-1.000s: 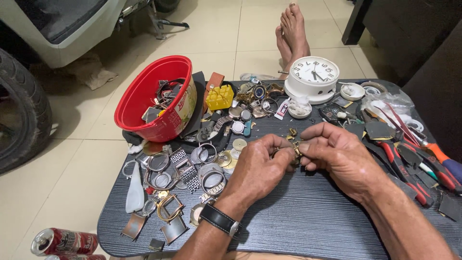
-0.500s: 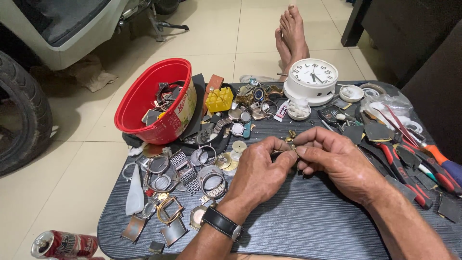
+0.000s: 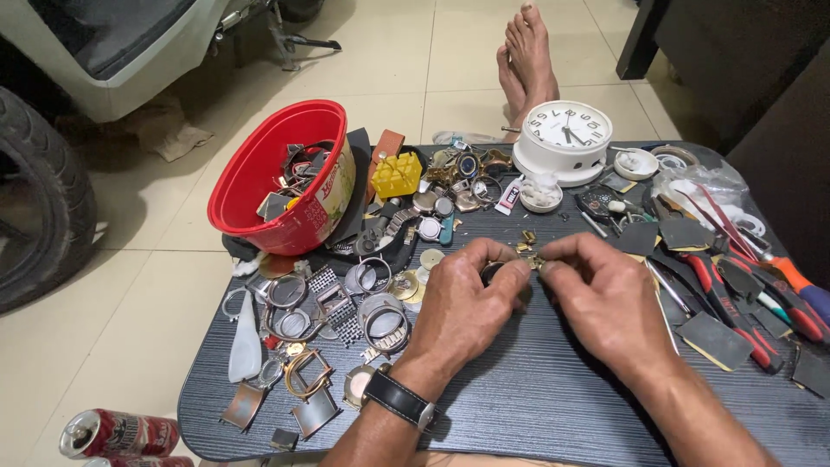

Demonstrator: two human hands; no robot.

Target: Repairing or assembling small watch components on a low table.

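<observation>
Left hand [image 3: 462,311] and right hand [image 3: 605,298] meet at frame centre, fingertips pinched shut on a small metal watch part [image 3: 529,259] held between them. It sits just above the dark table [image 3: 536,406]. White clock [image 3: 564,138] upper right, red bowl [image 3: 285,177] upper left.

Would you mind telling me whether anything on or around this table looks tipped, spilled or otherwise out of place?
Yes: the red plastic bowl lies tipped on its side at the table's far left, its watch parts showing at the mouth. A red drink can lies on its side on the tiled floor. Loose watch cases and straps are scattered beside the left hand.
</observation>
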